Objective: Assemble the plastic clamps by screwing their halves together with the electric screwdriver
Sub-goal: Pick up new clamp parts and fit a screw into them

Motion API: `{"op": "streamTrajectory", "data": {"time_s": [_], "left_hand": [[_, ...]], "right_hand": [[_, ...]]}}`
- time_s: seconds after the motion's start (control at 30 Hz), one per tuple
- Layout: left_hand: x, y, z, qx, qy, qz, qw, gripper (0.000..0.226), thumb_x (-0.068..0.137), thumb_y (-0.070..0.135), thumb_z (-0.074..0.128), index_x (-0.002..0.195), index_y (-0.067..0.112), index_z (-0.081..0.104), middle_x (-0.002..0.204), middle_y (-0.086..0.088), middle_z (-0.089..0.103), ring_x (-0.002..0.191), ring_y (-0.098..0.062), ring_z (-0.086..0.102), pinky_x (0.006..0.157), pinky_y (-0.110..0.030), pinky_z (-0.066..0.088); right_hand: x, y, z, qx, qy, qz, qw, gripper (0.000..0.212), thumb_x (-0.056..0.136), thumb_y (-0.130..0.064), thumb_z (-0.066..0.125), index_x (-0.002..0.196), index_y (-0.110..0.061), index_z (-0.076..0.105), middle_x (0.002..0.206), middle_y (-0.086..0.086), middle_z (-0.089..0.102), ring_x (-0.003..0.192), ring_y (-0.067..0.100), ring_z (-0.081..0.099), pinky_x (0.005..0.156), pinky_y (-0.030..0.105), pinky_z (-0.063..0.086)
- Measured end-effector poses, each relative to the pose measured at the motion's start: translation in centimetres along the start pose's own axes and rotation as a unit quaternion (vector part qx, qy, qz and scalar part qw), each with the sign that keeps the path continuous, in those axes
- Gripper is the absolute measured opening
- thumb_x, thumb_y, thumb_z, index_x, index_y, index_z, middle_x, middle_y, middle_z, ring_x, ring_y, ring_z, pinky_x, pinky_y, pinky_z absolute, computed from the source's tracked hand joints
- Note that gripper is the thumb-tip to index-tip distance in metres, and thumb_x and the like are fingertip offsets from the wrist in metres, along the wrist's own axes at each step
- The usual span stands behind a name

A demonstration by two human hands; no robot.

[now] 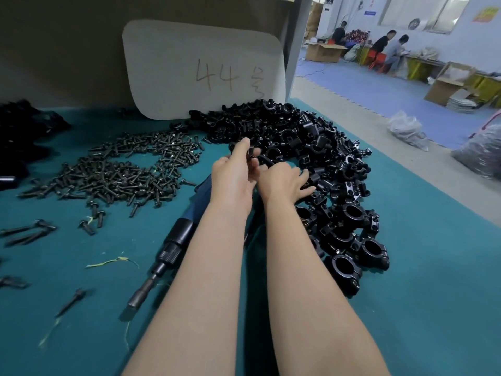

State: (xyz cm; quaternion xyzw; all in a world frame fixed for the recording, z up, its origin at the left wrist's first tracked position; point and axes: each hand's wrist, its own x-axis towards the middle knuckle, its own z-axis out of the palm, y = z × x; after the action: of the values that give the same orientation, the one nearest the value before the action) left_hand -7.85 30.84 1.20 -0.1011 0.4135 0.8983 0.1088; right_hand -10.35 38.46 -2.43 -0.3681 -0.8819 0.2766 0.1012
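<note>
A large heap of black plastic clamp halves (303,142) lies on the green table mat at centre right. Assembled black clamps (352,240) sit in a cluster nearer me on the right. My left hand (233,172) pinches a black clamp half (260,158) at the heap's near edge. My right hand (284,183) reaches into the heap, fingers spread over loose halves, palm down. The electric screwdriver (173,245) lies on the mat under my left forearm, its bit pointing toward me. A pile of dark screws (130,169) spreads to the left.
A white card marked "44" (203,69) leans against the back wall. Long bolts (27,232) and a single screw (70,302) lie at the left. More black parts (21,131) pile at far left. The table edge (406,172) runs diagonally on the right.
</note>
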Motion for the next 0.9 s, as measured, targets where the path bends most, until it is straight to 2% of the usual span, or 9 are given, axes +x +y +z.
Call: {"op": "streamTrajectory", "data": {"time_s": [0.1,0.2,0.33,0.47,0.63,0.67,0.73,0.8,0.9], "left_hand": [[-0.3,0.2,0.0,-0.056,-0.031,-0.039,0.997,0.024,0.102,0.026,0.044,0.094,0.005,0.052,0.083,-0.017,0.068,0.053,-0.011,0.062,0.048,-0.019,0.052],[-0.2,0.5,-0.1,-0.044,-0.024,-0.051,0.997,0.038,0.103,0.032,0.036,0.103,0.0,0.056,0.076,-0.013,0.068,0.045,-0.007,0.058,0.045,-0.017,0.049],[-0.1,0.7,-0.1,-0.003,0.015,-0.031,0.999,0.027,0.099,0.028,0.048,0.08,0.009,0.053,0.069,-0.003,0.051,0.049,-0.007,0.043,0.038,-0.015,0.039],[0.0,0.5,-0.1,0.034,-0.003,-0.002,0.999,0.023,0.097,0.022,0.056,0.078,0.01,0.053,0.062,-0.001,0.049,0.037,-0.003,0.048,0.044,-0.016,0.044],[0.1,0.1,-0.3,0.074,-0.025,0.016,0.997,0.019,0.097,0.024,0.057,0.088,0.008,0.056,0.065,-0.001,0.06,0.062,-0.011,0.061,0.072,-0.028,0.058],[0.0,0.2,-0.3,0.062,-0.027,0.012,0.998,0.02,0.098,0.023,0.057,0.085,0.007,0.057,0.059,0.0,0.062,0.059,-0.012,0.063,0.074,-0.03,0.058],[-0.2,0.5,-0.4,0.043,-0.019,0.008,0.999,0.023,0.097,0.022,0.057,0.081,0.006,0.058,0.056,-0.001,0.063,0.051,-0.009,0.063,0.065,-0.025,0.058],[-0.5,1.1,-0.7,0.01,-0.001,0.002,1.0,0.022,0.097,0.021,0.057,0.081,0.006,0.058,0.065,-0.003,0.062,0.051,-0.007,0.061,0.057,-0.021,0.055],[-1.2,2.5,-1.4,-0.074,0.005,-0.028,0.997,0.023,0.099,0.021,0.054,0.081,0.007,0.056,0.07,-0.004,0.058,0.05,-0.008,0.057,0.05,-0.018,0.053]], "right_hand": [[0.1,0.1,0.0,0.001,0.013,0.008,1.0,0.041,0.099,-0.03,0.039,0.131,-0.007,0.05,0.151,0.014,0.031,0.147,0.028,0.003,0.115,0.053,0.0],[0.0,0.1,0.3,0.001,0.005,0.002,1.0,0.041,0.098,-0.029,0.04,0.133,-0.01,0.046,0.151,0.012,0.032,0.147,0.028,0.001,0.115,0.054,-0.002],[0.1,0.0,0.7,0.009,-0.011,-0.014,1.0,0.05,0.097,-0.041,0.041,0.137,-0.011,0.042,0.151,0.008,0.034,0.147,0.03,-0.001,0.113,0.058,-0.007],[0.7,-0.1,0.7,0.02,-0.016,-0.01,1.0,0.051,0.098,-0.047,0.037,0.128,-0.01,0.055,0.149,0.007,0.038,0.147,0.029,0.002,0.114,0.057,-0.006],[-0.1,0.1,1.0,0.055,0.054,-0.024,0.997,0.035,0.099,-0.033,0.041,0.118,-0.009,0.059,0.149,0.015,0.029,0.145,0.03,0.008,0.115,0.053,-0.001],[-0.3,0.1,1.0,0.081,0.078,-0.03,0.993,0.034,0.099,-0.032,0.041,0.118,-0.008,0.058,0.148,0.013,0.028,0.144,0.029,0.009,0.115,0.052,-0.001],[-0.9,0.1,0.9,0.154,0.136,-0.046,0.978,0.038,0.099,-0.033,0.042,0.126,-0.008,0.054,0.145,0.01,0.029,0.142,0.026,0.015,0.116,0.049,0.0],[-1.4,-0.1,0.2,0.235,0.172,-0.07,0.954,0.044,0.099,-0.031,0.044,0.135,-0.006,0.048,0.142,0.01,0.028,0.135,0.027,0.027,0.116,0.042,0.011],[-2.7,-0.3,-1.1,0.334,0.202,-0.128,0.912,0.042,0.098,-0.019,0.047,0.135,0.001,0.045,0.139,0.015,0.026,0.119,0.022,0.041,0.101,0.023,0.032]]}}
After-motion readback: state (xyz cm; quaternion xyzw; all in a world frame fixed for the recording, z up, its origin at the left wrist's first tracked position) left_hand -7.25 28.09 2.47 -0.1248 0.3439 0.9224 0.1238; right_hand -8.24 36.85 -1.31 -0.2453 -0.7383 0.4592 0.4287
